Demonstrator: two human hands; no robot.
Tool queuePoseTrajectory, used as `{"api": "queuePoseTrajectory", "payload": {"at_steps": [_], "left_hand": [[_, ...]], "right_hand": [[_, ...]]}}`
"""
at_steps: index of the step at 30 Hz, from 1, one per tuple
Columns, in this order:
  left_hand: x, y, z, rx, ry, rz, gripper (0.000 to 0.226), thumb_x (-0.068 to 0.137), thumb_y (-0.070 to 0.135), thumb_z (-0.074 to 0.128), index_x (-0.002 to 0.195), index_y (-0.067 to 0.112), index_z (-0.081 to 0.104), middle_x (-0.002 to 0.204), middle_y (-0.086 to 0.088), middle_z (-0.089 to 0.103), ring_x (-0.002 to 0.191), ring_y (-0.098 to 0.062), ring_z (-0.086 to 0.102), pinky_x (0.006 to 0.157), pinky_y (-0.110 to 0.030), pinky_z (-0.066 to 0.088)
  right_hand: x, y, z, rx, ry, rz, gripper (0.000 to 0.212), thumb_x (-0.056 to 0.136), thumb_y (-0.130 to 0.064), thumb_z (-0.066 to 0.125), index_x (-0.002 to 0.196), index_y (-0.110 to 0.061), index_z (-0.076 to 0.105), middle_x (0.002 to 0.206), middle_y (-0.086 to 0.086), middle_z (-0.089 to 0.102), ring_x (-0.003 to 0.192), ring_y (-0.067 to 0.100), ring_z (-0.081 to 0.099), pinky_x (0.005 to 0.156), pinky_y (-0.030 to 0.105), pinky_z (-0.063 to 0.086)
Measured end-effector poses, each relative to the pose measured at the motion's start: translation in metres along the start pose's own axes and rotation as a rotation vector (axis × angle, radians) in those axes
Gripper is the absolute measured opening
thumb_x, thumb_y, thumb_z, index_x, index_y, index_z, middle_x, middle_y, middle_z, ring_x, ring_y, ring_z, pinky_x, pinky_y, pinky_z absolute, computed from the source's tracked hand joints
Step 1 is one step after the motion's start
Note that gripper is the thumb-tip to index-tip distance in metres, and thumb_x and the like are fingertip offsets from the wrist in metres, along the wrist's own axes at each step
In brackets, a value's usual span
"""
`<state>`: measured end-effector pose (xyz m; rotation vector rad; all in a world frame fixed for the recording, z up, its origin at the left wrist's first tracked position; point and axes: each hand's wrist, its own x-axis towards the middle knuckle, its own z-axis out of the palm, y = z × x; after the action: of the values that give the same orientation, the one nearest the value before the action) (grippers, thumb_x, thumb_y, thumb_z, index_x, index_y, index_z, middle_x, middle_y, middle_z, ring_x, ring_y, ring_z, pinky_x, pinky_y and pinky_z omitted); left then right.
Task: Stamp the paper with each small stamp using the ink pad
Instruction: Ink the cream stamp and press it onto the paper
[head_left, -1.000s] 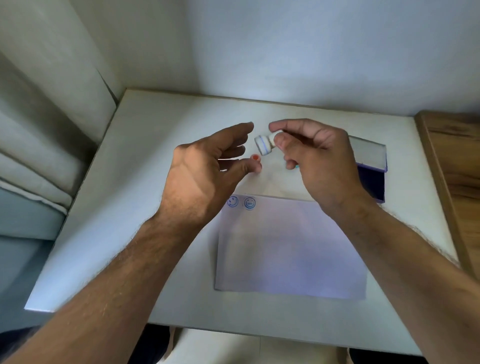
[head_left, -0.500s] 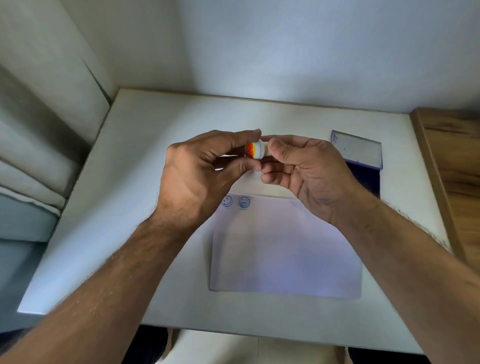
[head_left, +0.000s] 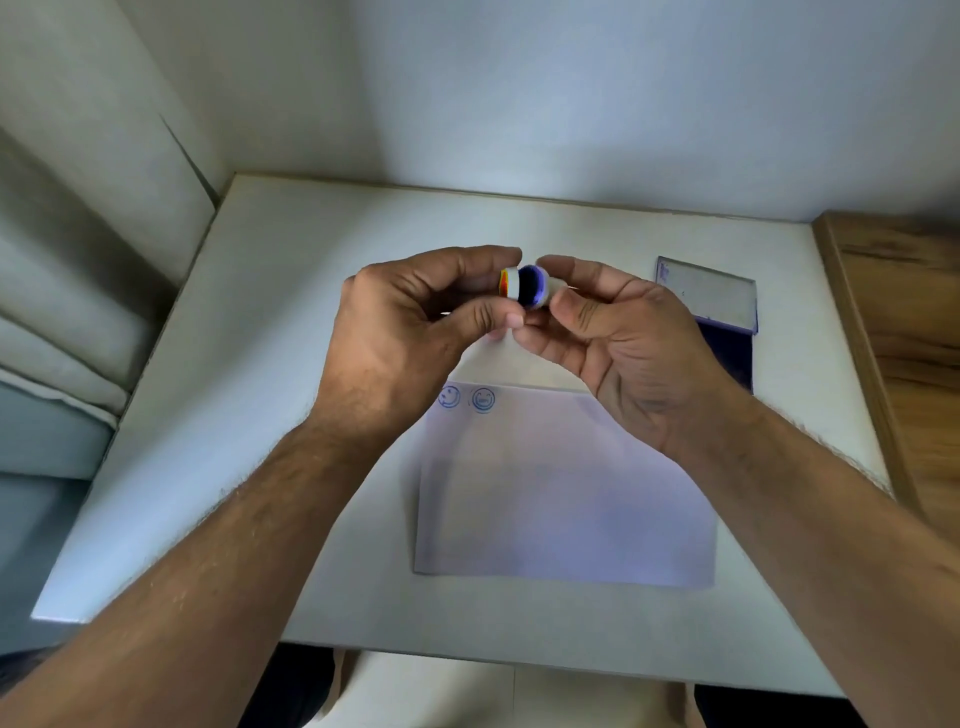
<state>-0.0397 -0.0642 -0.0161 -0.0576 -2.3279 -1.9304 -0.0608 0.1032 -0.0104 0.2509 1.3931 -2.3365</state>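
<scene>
Stamp now turned, inked face showing; both hands apparently pinching.

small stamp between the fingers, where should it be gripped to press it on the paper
Grip the small stamp by its white round side wall, coming from the orange back end, thumb and forefinger on opposite sides. Its blue inked face points toward the right hand, so fingers there would smear. The left hand already pinches the wall.

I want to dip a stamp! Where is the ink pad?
The ink pad lies open on the table at the right, beyond the paper, partly hidden behind the right hand.
</scene>
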Motion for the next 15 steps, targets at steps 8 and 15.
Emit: {"api": "queuePoseTrajectory", "payload": {"at_steps": [8,15], "left_hand": [[-0.004,0.008,0.018,-0.125,-0.121,-0.023,0.038,0.075,-0.005,0.077,0.099,0.024,0.072,0.086,0.009,0.069,0.081,-0.006,0.068,0.083,-0.028,0.057],[-0.004,0.013,0.032,-0.130,-0.138,-0.019,0.036,0.077,-0.003,0.076,0.102,0.022,0.071,0.100,-0.001,0.072,0.094,-0.007,0.068,0.087,-0.026,0.056]], "right_hand": [[-0.017,-0.010,-0.011,0.309,-0.024,0.029,0.024,0.073,0.001,0.055,0.095,-0.004,0.066,0.083,0.010,0.072,0.069,0.016,0.070,0.064,0.022,0.058],[-0.028,-0.014,-0.022,0.246,-0.021,0.021,0.022,0.082,0.007,0.049,0.094,-0.005,0.062,0.078,0.006,0.073,0.067,0.014,0.071,0.064,0.023,0.059]]}}
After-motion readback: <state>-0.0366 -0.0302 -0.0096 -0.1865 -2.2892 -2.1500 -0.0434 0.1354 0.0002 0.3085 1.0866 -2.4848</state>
